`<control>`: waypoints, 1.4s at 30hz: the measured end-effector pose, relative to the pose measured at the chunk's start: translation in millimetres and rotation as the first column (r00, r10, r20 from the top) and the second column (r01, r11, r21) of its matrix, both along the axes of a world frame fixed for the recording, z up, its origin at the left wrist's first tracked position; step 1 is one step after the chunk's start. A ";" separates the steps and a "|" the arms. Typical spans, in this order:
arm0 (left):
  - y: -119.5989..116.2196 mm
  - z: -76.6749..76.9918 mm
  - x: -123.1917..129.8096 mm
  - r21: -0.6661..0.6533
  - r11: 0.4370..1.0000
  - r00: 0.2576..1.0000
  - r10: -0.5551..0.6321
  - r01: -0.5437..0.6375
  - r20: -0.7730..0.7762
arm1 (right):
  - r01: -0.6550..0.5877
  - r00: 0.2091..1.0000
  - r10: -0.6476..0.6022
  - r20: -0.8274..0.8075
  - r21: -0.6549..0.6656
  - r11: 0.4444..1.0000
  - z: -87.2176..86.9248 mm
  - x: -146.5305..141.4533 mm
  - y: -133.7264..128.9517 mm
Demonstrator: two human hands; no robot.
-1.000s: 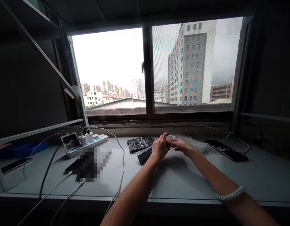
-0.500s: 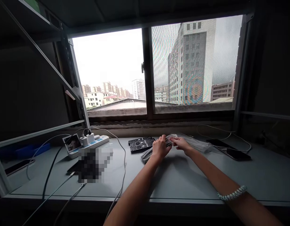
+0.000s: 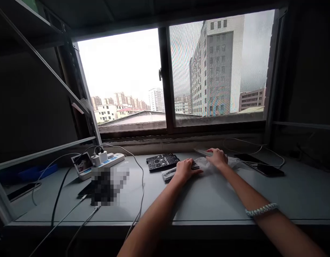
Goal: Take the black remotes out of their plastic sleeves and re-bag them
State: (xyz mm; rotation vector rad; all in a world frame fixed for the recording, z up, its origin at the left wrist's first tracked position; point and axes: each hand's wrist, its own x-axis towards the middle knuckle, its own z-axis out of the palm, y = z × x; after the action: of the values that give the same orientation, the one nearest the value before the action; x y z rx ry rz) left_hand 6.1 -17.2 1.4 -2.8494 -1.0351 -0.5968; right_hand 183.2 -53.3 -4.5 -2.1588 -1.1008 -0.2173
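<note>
Near the back of the tabletop (image 3: 208, 203), below the window (image 3: 122, 82), your left hand (image 3: 184, 169) lay over a dark packet (image 3: 169, 174) in clear wrap, its thumb stretched out to the right. Whether those fingers were clamped on the packet or only pressed on it, you could not tell. Your right hand (image 3: 218, 158) was bent over crumpled clear plastic (image 3: 205, 165), well apart from the left; its thumb and fingertips were too small to show whether they met. Two black remotes (image 3: 161, 162) overlapped just left of the packet. Over to the right was a dark phone (image 3: 261, 166), with a white cable (image 3: 273, 165) across it. Farther left, a white power strip (image 3: 111, 161) held plugs (image 3: 103, 156).
</note>
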 end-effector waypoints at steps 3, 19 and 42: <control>0.3 1.3 -0.9 0.033 0.999 0.999 -0.028 0.029 -0.029 | 0.068 0.998 -0.067 0.012 -0.101 0.993 -8.7 9.5 3.3; 30.7 26.4 -31.2 0.095 0.907 0.912 0.409 -0.411 0.035 | 0.050 0.998 -0.051 -0.028 -0.033 0.998 -9.0 21.5 0.6; 37.3 32.4 -50.1 -0.102 0.873 0.876 0.482 -0.477 0.023 | -0.325 0.843 0.473 -0.256 0.458 0.827 9.5 -10.1 4.0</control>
State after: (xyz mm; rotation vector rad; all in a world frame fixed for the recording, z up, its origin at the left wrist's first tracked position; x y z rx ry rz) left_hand -44.0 20.1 33.9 -2.4958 -1.7416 -0.5781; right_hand 173.1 -49.3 5.0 -1.4798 -1.1517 0.1416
